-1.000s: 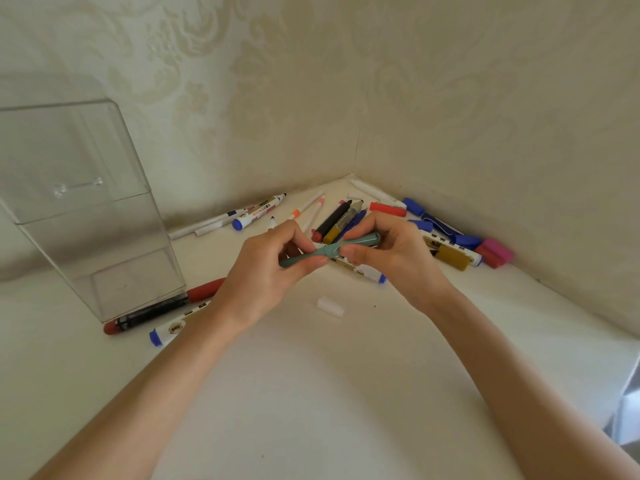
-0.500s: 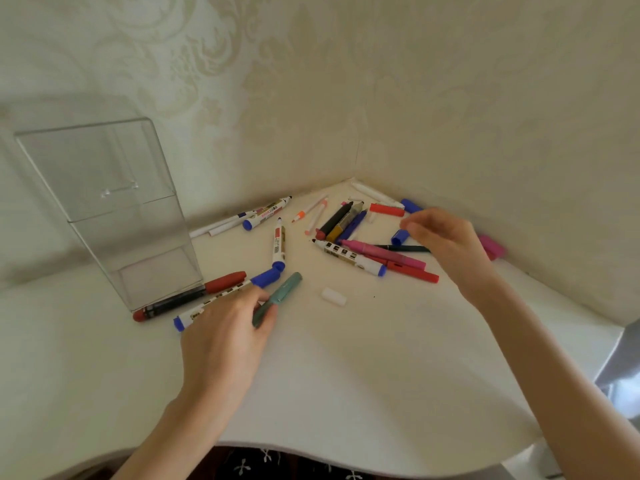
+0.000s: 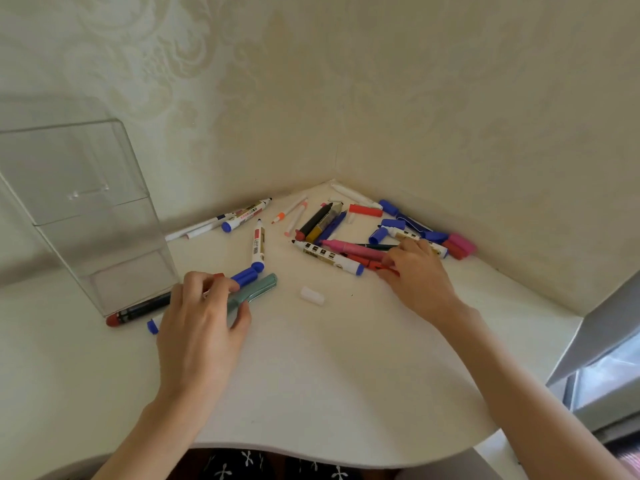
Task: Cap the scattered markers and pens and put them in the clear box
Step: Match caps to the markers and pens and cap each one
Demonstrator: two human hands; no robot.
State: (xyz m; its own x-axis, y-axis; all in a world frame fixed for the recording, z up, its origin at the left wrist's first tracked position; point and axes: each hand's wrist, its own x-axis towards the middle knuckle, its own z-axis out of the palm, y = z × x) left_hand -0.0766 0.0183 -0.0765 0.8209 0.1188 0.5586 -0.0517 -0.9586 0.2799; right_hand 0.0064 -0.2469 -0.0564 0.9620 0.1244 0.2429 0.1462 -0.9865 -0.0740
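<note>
My left hand point(image 3: 201, 327) is closed around a capped teal pen point(image 3: 258, 291), low over the table just right of the clear box point(image 3: 86, 216). Its fingertips also touch a white marker with a blue cap point(image 3: 244, 277). The box stands upright at the left with nothing inside. My right hand point(image 3: 419, 275) rests on the pile of markers in the corner, its fingertips pinching a red marker point(image 3: 367, 263) that lies beside a pink marker point(image 3: 349, 247). A black-and-white marker point(image 3: 329, 256) lies in front of them.
A dark marker with red ends point(image 3: 138, 310) lies against the box's front. A loose white cap point(image 3: 311, 295) sits mid-table. Several more markers, pens and blue caps point(image 3: 388, 206) lie along both walls. The table's curved front edge point(image 3: 329, 459) is near my body.
Both hands held the teal pen together in the air. My left hand then carried it down toward the box, while my right hand went to the pile and closed on the red marker.
</note>
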